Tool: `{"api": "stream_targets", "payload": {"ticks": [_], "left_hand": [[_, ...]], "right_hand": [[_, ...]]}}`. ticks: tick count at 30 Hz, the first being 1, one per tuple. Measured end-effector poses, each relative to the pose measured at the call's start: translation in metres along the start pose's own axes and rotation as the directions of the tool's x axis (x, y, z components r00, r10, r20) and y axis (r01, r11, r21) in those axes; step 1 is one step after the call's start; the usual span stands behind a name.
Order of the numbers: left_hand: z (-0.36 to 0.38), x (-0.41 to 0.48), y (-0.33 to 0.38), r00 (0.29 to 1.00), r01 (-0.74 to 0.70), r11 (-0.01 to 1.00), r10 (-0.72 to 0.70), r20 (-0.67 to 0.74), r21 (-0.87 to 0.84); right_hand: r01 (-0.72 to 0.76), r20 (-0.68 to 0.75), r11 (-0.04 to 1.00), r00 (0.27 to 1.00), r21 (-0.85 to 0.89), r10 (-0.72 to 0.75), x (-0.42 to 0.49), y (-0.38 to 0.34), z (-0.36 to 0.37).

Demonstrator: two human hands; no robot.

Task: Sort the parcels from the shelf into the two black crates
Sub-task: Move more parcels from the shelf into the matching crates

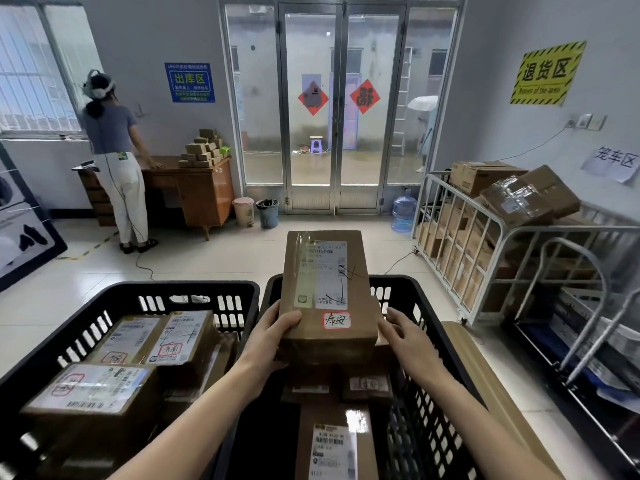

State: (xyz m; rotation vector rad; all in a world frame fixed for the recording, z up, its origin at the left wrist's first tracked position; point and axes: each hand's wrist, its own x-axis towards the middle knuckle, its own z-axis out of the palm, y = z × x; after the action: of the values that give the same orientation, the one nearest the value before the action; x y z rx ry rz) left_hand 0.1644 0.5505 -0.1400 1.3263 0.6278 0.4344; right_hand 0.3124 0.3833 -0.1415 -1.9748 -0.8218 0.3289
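Observation:
A brown cardboard parcel (325,292) with a white shipping label and a red-bordered sticker hangs above the right black crate (426,306). My left hand (273,334) grips its near left corner. My right hand (403,332) is at its near right edge, fingers spread, and contact is hard to tell. The right crate holds several parcels, one labelled parcel (334,445) lying nearest me. The left black crate (114,303) holds several labelled parcels, such as a large box (90,393). The shelf is out of view.
A metal cage trolley (485,244) full of cardboard boxes stands at the right. A person (114,161) stands at a wooden desk (204,192) stacked with small boxes at the back left. Two bins (256,211) and a water bottle (403,211) sit by the glass doors.

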Motion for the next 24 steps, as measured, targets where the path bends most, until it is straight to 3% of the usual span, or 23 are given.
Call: {"api": "stream_targets", "payload": {"ticks": [4,6,11,15,24], "left_hand": [[0.008,-0.02,-0.01,0.999,0.031,0.999,-0.032,0.031,0.021],[0.012,-0.03,-0.014,0.998,0.048,0.999,-0.049,0.05,0.015],[0.013,-0.054,-0.03,0.986,0.13,0.985,-0.141,0.095,0.116],[0.007,-0.067,-0.045,0.973,0.177,0.939,-0.211,0.09,0.294],[-0.006,-0.093,-0.056,0.95,0.203,0.874,-0.284,0.126,0.441]], "right_hand": [[-0.124,0.088,0.932,0.991,0.341,0.1,-0.02,-0.003,-0.001],[-0.168,0.149,0.898,0.982,0.406,0.116,-0.032,-0.004,-0.001],[-0.251,0.211,0.877,0.961,0.409,0.177,-0.061,0.011,0.005],[-0.294,0.237,0.881,0.947,0.371,0.216,-0.083,0.023,0.008],[-0.329,0.318,0.894,0.92,0.303,0.231,-0.112,0.033,0.015]]}}
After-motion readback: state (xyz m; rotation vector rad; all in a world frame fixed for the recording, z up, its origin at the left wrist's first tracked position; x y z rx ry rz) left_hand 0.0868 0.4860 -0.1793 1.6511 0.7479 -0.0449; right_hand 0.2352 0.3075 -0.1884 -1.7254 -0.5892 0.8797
